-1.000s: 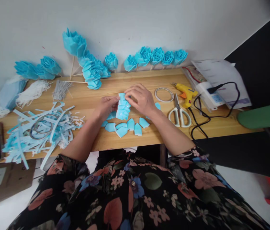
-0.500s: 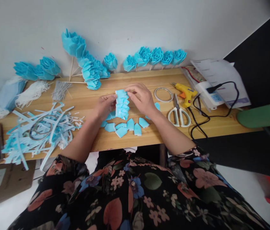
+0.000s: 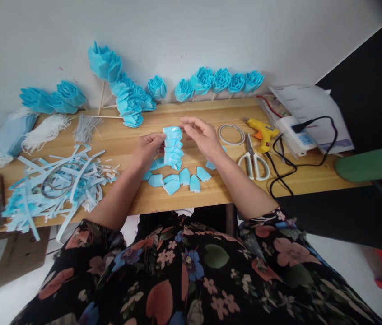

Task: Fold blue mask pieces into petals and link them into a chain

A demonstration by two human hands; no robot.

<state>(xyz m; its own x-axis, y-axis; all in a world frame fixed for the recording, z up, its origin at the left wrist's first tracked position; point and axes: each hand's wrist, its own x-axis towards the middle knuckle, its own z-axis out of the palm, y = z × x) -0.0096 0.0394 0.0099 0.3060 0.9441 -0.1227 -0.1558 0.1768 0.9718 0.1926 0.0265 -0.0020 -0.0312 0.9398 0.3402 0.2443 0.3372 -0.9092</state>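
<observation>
A strip of overlapping blue petals (image 3: 172, 148) stands upright over the middle of the wooden table (image 3: 197, 113). My left hand (image 3: 149, 148) pinches its left edge. My right hand (image 3: 202, 134) is just to the right of the strip's top, fingers spread and a little apart from it. Several loose blue petal pieces (image 3: 177, 177) lie on the table below the strip, towards the front edge.
Finished blue flowers (image 3: 218, 80) on sticks lean against the back wall. White scissors (image 3: 253, 159), a yellow glue gun (image 3: 263, 132), a tape ring (image 3: 231, 133) and a black cable (image 3: 289, 167) lie right. Blue and white offcuts (image 3: 58, 180) pile up left.
The petal strip has been lifted off the table and stood up. My right hand has let go of its top and moved slightly right with the fingers spread.
</observation>
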